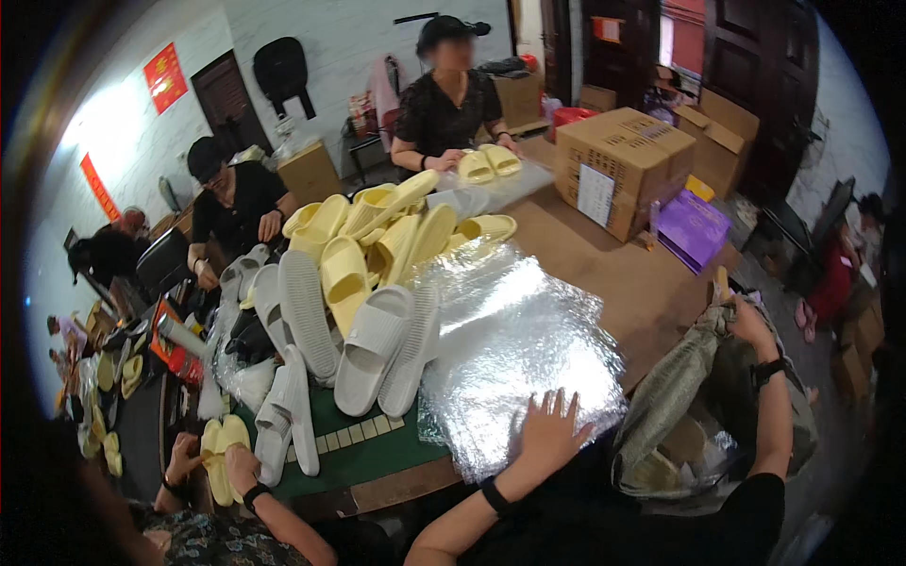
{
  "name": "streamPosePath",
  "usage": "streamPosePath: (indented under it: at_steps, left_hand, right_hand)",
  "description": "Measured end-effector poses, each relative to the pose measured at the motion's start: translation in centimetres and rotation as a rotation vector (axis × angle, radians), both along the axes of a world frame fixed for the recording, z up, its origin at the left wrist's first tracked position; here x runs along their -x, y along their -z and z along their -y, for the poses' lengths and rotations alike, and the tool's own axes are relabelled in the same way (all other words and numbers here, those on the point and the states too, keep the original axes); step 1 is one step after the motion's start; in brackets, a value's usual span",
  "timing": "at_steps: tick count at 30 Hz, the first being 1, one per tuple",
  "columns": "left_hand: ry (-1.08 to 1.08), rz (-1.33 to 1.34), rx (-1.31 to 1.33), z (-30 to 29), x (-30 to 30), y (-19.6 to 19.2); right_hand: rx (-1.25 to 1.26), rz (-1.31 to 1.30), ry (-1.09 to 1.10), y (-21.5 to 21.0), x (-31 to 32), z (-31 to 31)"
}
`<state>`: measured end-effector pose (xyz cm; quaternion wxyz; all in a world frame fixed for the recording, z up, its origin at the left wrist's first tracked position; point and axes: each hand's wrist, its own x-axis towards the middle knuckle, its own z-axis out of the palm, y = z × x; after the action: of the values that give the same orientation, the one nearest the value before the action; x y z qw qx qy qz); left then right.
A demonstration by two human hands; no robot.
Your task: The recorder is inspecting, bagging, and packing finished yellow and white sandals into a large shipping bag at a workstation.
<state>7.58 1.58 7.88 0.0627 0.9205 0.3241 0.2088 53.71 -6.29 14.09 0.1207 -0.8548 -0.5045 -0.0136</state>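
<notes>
My left hand lies flat with fingers spread on a stack of shiny clear plastic bags at the table's near edge. To the right, my right hand is closed on the rim of a grey-green woven sack. Inside the sack, slippers in clear wrapping are partly visible. Left of the bags stand grey slippers, some sole outward. Behind them is a heap of yellow slippers.
A co-worker's hands hold yellow slippers at lower left. Across the table, another person handles a yellow pair. A third works at far left. A cardboard box and purple package occupy the table's right side.
</notes>
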Motion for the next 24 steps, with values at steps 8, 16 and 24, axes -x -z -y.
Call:
streamPosePath:
  at_steps: [8,16,24]
  left_hand:
    - [0.446,0.171,0.066,3.8,-11.7,5.7]
    - [0.407,-0.092,0.946,3.7,-15.0,8.2]
    - [0.438,-0.360,0.940,5.7,-13.1,3.4]
  right_hand:
    - [0.715,0.069,0.154,-1.5,0.7,3.0]
    - [-0.227,0.552,0.109,-3.7,2.7,3.7]
    - [-0.653,0.294,0.461,-6.8,-0.7,0.1]
